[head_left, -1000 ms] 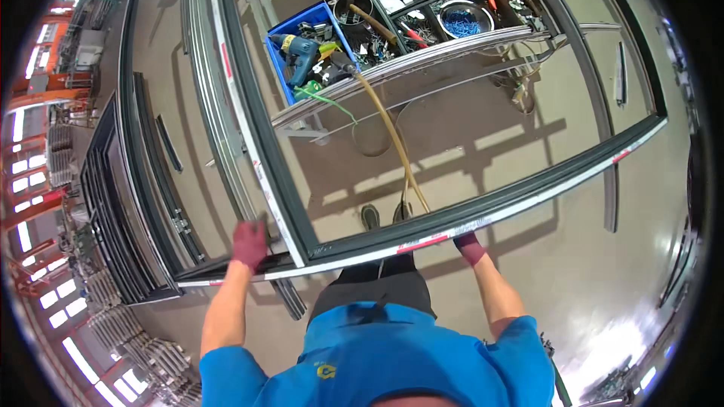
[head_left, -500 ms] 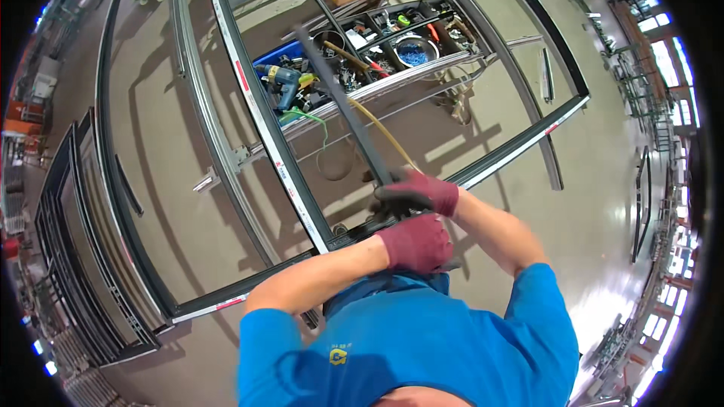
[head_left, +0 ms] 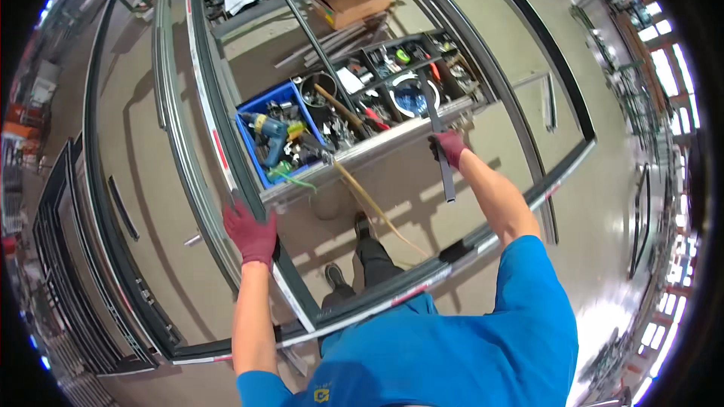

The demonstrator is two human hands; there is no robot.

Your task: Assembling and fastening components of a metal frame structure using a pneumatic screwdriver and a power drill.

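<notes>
My right hand, in a maroon glove, is closed around a narrow dark metal bar. The bar's far end reaches over a white-rimmed round container in the parts tray; its near end hangs above the floor. On the left, my left hand, gloved alike, lies with fingers spread on the dark upright profile of a large metal window-like frame. Between my hands, beyond them, a blue bin holds a blue cordless drill and loose hardware. A hammer with a wooden handle lies beside it.
The frame's near rail crosses close to my body. A long yellowish strip slants down from the tray's edge. Beyond the tray sits a cardboard box. More dark frames are at the left.
My hands, close together near my body before, have parted. The left has moved left onto the frame's profile; the right has carried the bar forward and to the right.
</notes>
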